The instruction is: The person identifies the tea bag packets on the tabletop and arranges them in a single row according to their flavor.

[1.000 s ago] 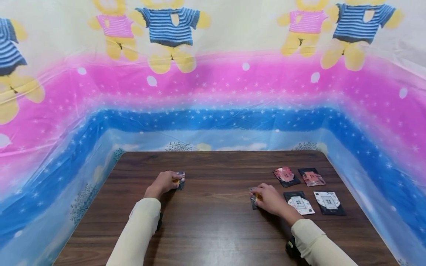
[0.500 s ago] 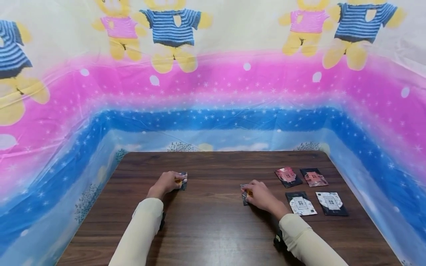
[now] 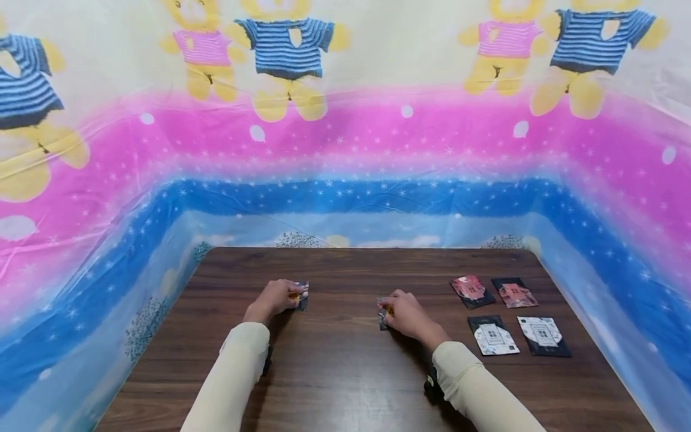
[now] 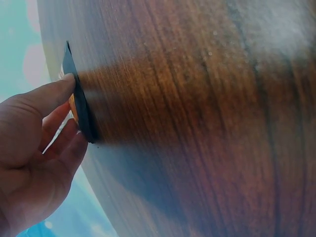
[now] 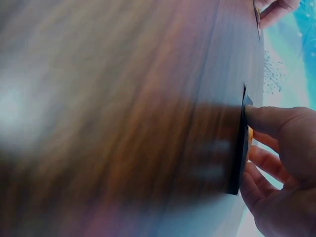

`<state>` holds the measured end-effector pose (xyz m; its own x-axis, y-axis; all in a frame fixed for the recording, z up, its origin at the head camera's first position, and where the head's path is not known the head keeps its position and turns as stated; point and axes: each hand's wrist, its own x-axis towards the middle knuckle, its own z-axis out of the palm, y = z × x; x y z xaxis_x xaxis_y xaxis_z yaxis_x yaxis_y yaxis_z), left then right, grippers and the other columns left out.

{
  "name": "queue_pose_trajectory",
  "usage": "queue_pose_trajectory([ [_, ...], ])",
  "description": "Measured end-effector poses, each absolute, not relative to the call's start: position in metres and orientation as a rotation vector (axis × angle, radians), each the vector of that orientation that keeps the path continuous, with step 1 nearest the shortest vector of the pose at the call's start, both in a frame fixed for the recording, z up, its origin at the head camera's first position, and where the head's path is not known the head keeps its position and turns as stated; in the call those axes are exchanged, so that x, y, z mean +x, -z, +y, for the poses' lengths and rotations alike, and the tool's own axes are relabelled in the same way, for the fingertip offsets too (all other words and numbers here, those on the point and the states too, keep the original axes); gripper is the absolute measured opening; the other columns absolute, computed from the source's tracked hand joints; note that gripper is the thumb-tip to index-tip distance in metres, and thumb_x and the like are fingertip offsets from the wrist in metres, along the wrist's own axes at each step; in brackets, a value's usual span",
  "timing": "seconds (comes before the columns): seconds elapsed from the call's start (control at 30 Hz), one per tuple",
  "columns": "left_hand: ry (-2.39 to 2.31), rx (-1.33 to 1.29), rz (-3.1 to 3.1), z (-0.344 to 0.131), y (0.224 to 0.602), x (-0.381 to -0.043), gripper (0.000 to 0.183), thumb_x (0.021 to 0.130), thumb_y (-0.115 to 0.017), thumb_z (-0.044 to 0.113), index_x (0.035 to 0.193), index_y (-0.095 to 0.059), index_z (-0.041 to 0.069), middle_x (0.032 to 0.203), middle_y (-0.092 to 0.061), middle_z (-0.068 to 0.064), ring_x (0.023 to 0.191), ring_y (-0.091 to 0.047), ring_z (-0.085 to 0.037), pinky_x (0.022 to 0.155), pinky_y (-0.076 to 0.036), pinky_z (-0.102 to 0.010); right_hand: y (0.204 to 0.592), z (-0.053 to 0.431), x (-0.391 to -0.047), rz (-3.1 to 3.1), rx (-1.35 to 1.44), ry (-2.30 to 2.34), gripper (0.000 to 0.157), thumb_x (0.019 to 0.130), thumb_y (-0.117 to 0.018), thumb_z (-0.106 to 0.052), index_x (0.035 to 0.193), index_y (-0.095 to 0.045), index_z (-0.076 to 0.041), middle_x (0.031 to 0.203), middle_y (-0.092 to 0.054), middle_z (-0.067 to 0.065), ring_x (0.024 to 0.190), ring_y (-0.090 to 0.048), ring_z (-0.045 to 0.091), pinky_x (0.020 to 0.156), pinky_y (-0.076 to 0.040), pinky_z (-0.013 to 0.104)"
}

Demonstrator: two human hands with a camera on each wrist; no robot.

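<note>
My left hand (image 3: pixel 276 296) pinches a small flat sachet (image 3: pixel 303 301) with dark edges and an orange patch, left of the table's middle. In the left wrist view, the thumb and fingers grip opposite edges of this sachet (image 4: pixel 85 116), close over the wood. Right of the middle, my right hand (image 3: pixel 409 314) holds a similar sachet (image 3: pixel 382 323), partly hidden by the fingers. From the right wrist, its dark underside (image 5: pixel 239 160) shows low over the table, thumb on one edge and fingertips on the other. The left hand (image 5: pixel 280 11) appears at that view's upper corner.
On the right lie two red-and-black sachets, one tilted (image 3: pixel 472 290) and one beside it (image 3: pixel 514 292). Two white-and-black sachets, a left one (image 3: pixel 493 336) and a right one (image 3: pixel 543 335), lie nearer. Patterned cloth (image 3: pixel 345 195) surrounds the brown wooden table (image 3: pixel 340 372).
My right hand has moved left with its sachet, away from the sachets lying on the right and toward the left hand. The left hand has kept nearly the same place on the table.
</note>
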<state>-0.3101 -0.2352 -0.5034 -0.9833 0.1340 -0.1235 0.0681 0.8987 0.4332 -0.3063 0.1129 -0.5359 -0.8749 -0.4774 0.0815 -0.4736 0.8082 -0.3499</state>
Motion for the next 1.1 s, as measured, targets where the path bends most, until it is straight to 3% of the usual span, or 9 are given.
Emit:
queue_pose_trajectory([
  [0.37, -0.617, 0.179, 2.918, -0.237, 0.503, -0.314, 0.043, 0.094, -0.072, 0.009, 0.136, -0.068, 0.018, 0.145, -0.060, -0.017, 0.128, -0.058, -0.038, 0.103, -0.051, -0.051, 0.534, 0.076, -0.320, 2.974, -0.816, 0.566, 0.038, 0.091, -0.075, -0.017, 0.127, -0.072, -0.008, 0.116, -0.068, 0.011, 0.110, -0.061, 0.027, 0.101, -0.044, 0.045],
  [0.6, -0.644, 0.156, 2.910, -0.237, 0.502, -0.313, 0.043, 0.094, -0.072, 0.009, 0.135, -0.068, 0.018, 0.146, -0.059, -0.017, 0.128, -0.058, -0.037, 0.106, -0.049, -0.052, 0.533, 0.049, -0.326, 2.969, -0.817, 0.576, 0.020, 0.090, -0.074, -0.014, 0.110, -0.076, -0.012, 0.111, -0.071, 0.008, 0.111, -0.060, 0.026, 0.101, -0.044, 0.044],
  [1.1, -0.664, 0.115, 2.907, -0.236, 0.500, -0.311, 0.041, 0.095, -0.070, 0.008, 0.135, -0.068, 0.018, 0.147, -0.059, -0.014, 0.132, -0.055, -0.038, 0.106, -0.049, -0.052, 0.535, 0.001, -0.334, 2.961, -0.800, 0.587, 0.021, 0.093, -0.070, -0.014, 0.114, -0.076, -0.015, 0.117, -0.070, 0.006, 0.110, -0.058, 0.023, 0.097, -0.042, 0.040],
])
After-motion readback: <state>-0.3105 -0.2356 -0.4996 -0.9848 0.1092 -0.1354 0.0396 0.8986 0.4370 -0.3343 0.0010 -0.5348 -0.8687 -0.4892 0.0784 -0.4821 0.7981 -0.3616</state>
